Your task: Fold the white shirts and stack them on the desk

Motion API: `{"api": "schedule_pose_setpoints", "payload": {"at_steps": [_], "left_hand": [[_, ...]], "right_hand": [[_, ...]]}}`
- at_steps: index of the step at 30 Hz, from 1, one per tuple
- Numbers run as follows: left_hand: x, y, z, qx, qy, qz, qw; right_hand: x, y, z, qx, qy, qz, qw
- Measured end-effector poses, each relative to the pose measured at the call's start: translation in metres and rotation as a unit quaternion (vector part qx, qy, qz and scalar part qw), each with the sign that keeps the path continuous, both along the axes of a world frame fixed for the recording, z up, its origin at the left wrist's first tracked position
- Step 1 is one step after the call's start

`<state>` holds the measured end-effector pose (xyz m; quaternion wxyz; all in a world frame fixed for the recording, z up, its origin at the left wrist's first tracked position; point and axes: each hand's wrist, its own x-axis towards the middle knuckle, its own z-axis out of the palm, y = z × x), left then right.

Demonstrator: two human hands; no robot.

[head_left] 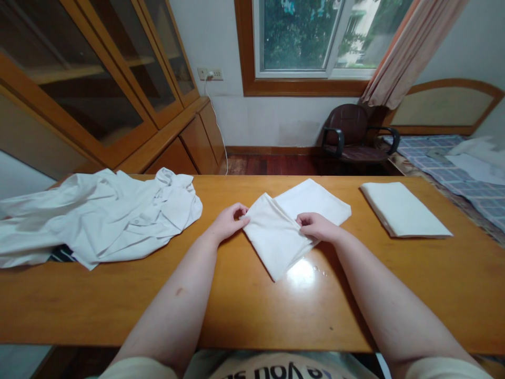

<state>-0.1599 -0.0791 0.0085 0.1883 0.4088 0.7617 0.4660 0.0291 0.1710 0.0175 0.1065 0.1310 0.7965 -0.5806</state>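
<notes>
A white cloth (272, 239) lies partly folded on the wooden table, its near flap angled over a flatter part that reaches back to the right. My left hand (231, 220) pinches the cloth's left corner between thumb and fingers. At the right edge of the flap, my right hand (315, 226) grips the fabric, with its fingertips partly hidden in the fold. A neatly folded white cloth (406, 209) rests farther right, apart from both hands. Off to the left spreads a crumpled white shirt (118, 213) with buttons showing; a dark striped patch peeks out under it.
The wooden table (252, 316) runs across the view, its near edge at my body. Behind it stand a glass-door cabinet (118, 95), a dark armchair (351, 131) under the window, and a bed (465, 168) with checked bedding on the right.
</notes>
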Motion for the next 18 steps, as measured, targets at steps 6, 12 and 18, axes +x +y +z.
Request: {"api": "schedule_pose_setpoints", "payload": {"at_steps": [6,12,18], "left_hand": [[0.011,0.002,0.002,-0.060,-0.059,-0.037,0.996],[0.012,-0.001,0.012,-0.125,0.009,-0.084,0.989],[0.021,0.004,0.012,-0.079,0.004,-0.109,0.991]], "right_hand": [[-0.003,0.012,-0.013,0.105,0.028,-0.069,0.992],[0.000,0.014,-0.002,0.148,0.017,-0.037,0.988],[0.002,0.008,0.006,0.282,-0.008,0.004,0.960]]}}
